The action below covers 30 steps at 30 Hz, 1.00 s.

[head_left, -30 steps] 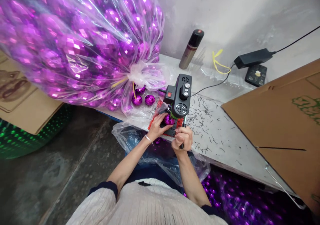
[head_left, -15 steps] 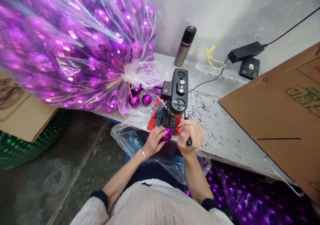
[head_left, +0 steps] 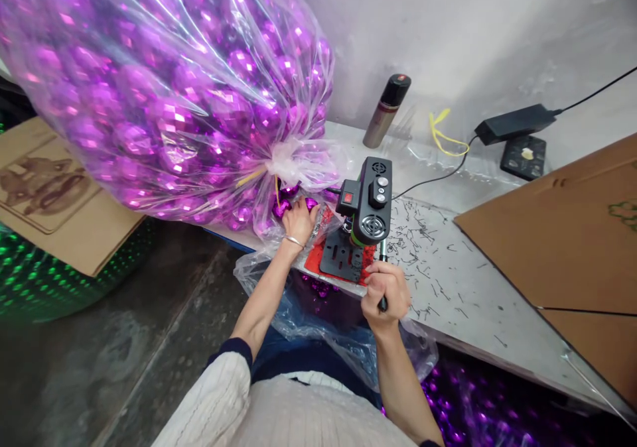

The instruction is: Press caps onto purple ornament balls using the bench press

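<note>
Once at plate (head_left: 341,262), left hand (head_left: 298,220) on baubles (head_left: 279,206)

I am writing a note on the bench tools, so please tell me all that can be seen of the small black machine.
The machine is small and black, seemingly plastic and metal. Its head carries a red switch, buttons and round vent grilles, over a slotted black base plate on a red mat. It stands upright near the table edge. The right hand grips its side lever; a black cable reaches it. The left hand is off it.
</note>
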Each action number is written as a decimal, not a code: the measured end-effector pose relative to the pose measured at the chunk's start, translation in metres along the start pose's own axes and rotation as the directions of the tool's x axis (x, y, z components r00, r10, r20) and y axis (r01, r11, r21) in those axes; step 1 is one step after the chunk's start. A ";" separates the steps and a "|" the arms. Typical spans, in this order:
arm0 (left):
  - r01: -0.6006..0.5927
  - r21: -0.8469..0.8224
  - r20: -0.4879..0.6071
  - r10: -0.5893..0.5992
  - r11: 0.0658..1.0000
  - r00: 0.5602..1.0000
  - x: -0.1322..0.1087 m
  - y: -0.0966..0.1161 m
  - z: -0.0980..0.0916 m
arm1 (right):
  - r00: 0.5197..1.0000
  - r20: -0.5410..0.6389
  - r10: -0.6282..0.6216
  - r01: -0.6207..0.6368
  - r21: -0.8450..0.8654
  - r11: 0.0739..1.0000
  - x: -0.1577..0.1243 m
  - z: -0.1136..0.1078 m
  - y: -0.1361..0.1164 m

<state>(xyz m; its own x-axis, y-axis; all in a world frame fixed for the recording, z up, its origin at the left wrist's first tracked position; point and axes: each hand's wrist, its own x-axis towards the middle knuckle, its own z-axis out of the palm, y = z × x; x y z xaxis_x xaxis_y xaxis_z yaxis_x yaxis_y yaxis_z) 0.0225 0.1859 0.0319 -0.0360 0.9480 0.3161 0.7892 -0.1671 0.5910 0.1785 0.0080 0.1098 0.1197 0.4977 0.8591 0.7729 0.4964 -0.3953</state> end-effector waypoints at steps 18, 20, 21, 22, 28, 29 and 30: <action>0.187 -0.692 0.267 0.007 0.697 0.964 -0.103 0.015 -0.020 | 0.999 0.006 -0.031 0.032 -0.056 0.998 0.019 -0.004 -0.002; 0.058 -0.631 0.201 0.091 0.774 0.975 -0.105 0.021 -0.014 | 0.999 0.013 -0.044 0.045 -0.058 0.997 0.020 -0.005 -0.002; -0.008 -0.596 0.176 0.140 0.803 0.974 -0.106 0.023 -0.013 | 0.999 0.017 -0.047 0.048 -0.057 0.997 0.020 -0.006 -0.003; -0.068 -0.561 0.156 0.187 0.825 0.970 -0.106 0.024 -0.012 | 0.999 0.019 -0.048 0.049 -0.057 0.997 0.020 -0.006 -0.003; -0.224 -0.432 0.115 0.300 0.873 0.947 -0.108 0.023 -0.004 | 0.999 0.030 -0.041 0.043 -0.051 0.998 0.018 -0.006 -0.003; -0.235 -0.423 0.113 0.309 0.875 0.944 -0.108 0.022 -0.002 | 0.999 0.032 -0.040 0.042 -0.052 0.998 0.018 -0.006 -0.003; -0.244 -0.416 0.111 0.316 0.876 0.942 -0.107 0.022 0.000 | 0.999 0.033 -0.039 0.041 -0.053 0.998 0.017 -0.006 -0.003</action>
<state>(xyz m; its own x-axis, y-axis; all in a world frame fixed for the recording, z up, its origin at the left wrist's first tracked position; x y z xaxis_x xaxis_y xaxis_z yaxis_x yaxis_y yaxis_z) 0.0438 0.0805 0.0112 0.2833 0.8708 0.4018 0.4451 -0.4905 0.7492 0.1822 0.0106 0.1281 0.0690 0.5008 0.8628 0.8089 0.4781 -0.3422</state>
